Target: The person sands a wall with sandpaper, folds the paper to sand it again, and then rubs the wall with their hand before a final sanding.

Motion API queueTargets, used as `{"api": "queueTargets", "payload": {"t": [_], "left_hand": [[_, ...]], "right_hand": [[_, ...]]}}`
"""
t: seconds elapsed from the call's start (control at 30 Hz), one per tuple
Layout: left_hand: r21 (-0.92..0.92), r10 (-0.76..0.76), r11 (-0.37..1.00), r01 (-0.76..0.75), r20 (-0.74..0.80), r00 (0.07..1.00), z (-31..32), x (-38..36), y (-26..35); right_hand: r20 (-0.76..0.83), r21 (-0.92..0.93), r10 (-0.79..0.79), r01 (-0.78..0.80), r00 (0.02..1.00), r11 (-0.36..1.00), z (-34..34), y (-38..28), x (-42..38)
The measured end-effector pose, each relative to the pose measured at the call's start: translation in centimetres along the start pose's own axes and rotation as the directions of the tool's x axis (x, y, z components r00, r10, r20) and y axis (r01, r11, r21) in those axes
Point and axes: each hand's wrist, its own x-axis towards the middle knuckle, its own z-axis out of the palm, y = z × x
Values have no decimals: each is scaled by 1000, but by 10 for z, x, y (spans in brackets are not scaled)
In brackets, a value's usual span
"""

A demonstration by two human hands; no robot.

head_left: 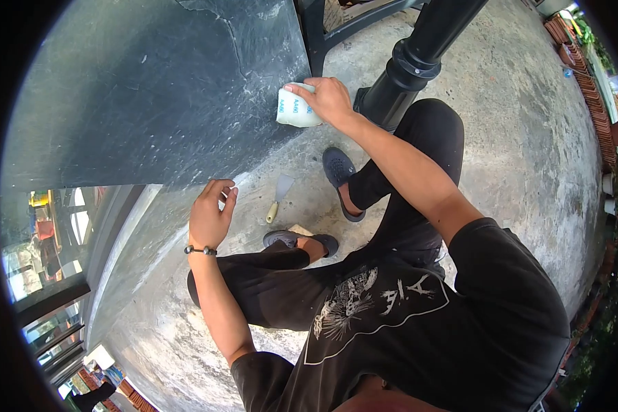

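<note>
My right hand (328, 101) presses a sheet of sandpaper (294, 110), pale-backed with blue "AA60" print, against the dark grey wall (185, 89) near its corner. The thumb lies over the sheet's top edge, and whether a block sits under the paper is hidden. Lower and to the left, my left hand (213, 214) hangs close to the wall's bottom edge with fingers loosely bent and the thumb apart from them. Nothing that I can make out is in it. On the floor between my feet and the wall lies a scraper (277, 199) with a yellowish handle.
A black post (412, 65) stands beside my right knee, with a dark metal frame (350, 27) behind it. Fine cracks and pale scuffs mark the wall. Left of it is a glass window (55, 240). Stacked reddish tiles (587, 82) line the far right.
</note>
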Motion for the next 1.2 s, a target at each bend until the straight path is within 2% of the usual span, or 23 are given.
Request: {"api": "queueTargets", "payload": {"t": [0.1,0.2,0.3,0.4,0.57,0.8,0.83,0.93,1.07,1.2], "left_hand": [[42,-123,992,119,99,987,9,-7,-16],[138,-228,969,204,184,956,14,-11,-27],[122,-227,971,208,174,958,15,-14,-30],[110,-228,971,211,174,958,13,-13,-28],[97,-210,976,196,170,963,14,-13,-26],[137,-262,962,237,219,940,16,-13,-28],[134,-253,964,229,207,945,16,-12,-28],[117,-245,967,227,179,953,14,-12,-24],[114,-242,968,224,188,952,14,-7,-20],[142,-269,960,242,223,937,15,-11,-24]], "right_hand": [[9,-1,-25,25,1000,1000,-18,-22,6],[-28,80,28,-26,999,997,-16,-26,10],[7,76,74,-74,997,994,-2,-9,2],[2,-26,16,-16,1000,1000,3,4,-2],[56,-17,-7,8,998,1000,-7,-16,3],[4,-150,-82,81,997,985,13,-3,-6],[56,-127,-72,79,996,989,10,1,-4],[26,-51,-48,49,999,997,-7,-24,-1],[-8,-96,-32,31,999,995,2,-16,-1],[58,-89,-36,41,998,995,7,2,-3]]}}
